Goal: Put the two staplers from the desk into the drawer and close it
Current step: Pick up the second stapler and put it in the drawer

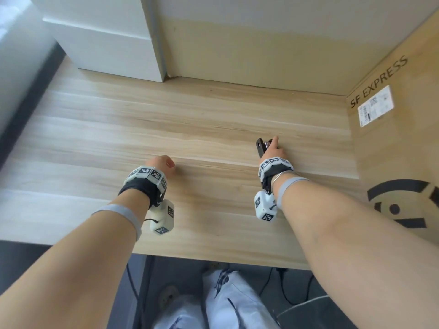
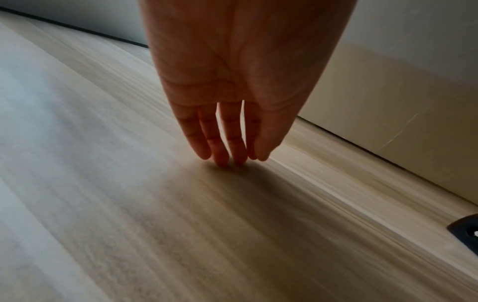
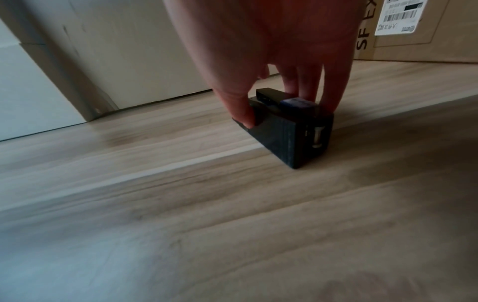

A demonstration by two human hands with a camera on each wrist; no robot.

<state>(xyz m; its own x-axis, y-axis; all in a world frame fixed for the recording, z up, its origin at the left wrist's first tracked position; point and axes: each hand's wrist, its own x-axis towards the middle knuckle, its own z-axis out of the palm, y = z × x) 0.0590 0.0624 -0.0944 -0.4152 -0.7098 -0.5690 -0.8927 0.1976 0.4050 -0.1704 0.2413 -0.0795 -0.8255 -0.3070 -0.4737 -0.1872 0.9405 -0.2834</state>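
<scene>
The black stapler (image 3: 289,130) is pinched across its sides by the right hand (image 1: 273,151), toward the desk's (image 1: 190,129) right edge. Rigid, compact, probably weighty; its flanks seem best gripped. The left hand (image 2: 232,92) rests fingertips down, relaxed, holding nothing.

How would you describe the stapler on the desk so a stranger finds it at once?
Start at the big cardboard box marked SF EXPRESS on the right of the wooden desk. Just left of it, the right hand grips the stapler. It is the only small black thing there.
</scene>
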